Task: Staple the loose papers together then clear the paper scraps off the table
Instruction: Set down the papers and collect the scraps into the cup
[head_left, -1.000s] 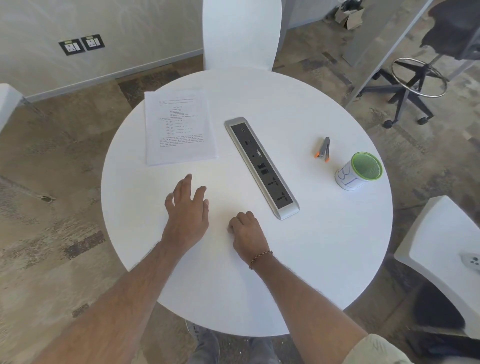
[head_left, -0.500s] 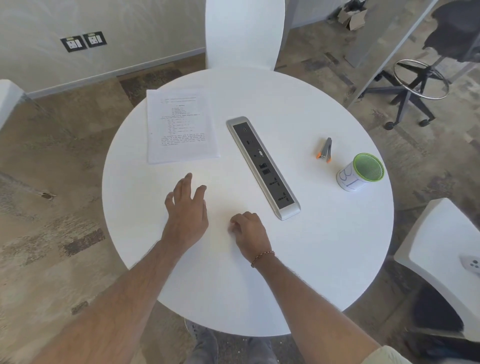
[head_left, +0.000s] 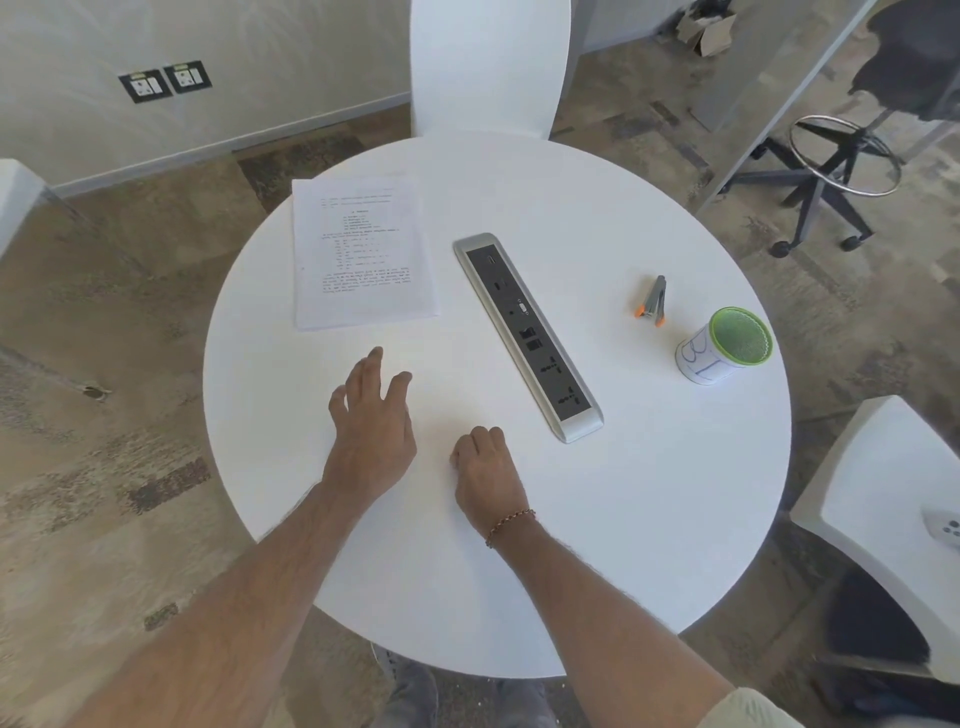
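Comparing with a second ago, basically nothing on the table (head_left: 649, 519) has moved: the left hand (head_left: 371, 431) stays flat with fingers spread, on the near-left side of the power strip (head_left: 527, 335), and the right hand (head_left: 488, 475) stays curled into a loose fist just off the strip's near end, holding nothing I can make out. So my read is the job hasn't really kicked off yet. The papers (head_left: 361, 252) sit as one stack on the far-left side of the strip, untouched, and how many sheets are in it I can't tell. Count-wise: one stack, one little grey and orange stapler (head_left: 653, 301) to the right of the strip, one green-rimmed cup (head_left: 724, 345) just beyond that (probably where scraps go), two hands. Scraps on the table: zero that I can see, white on white though.
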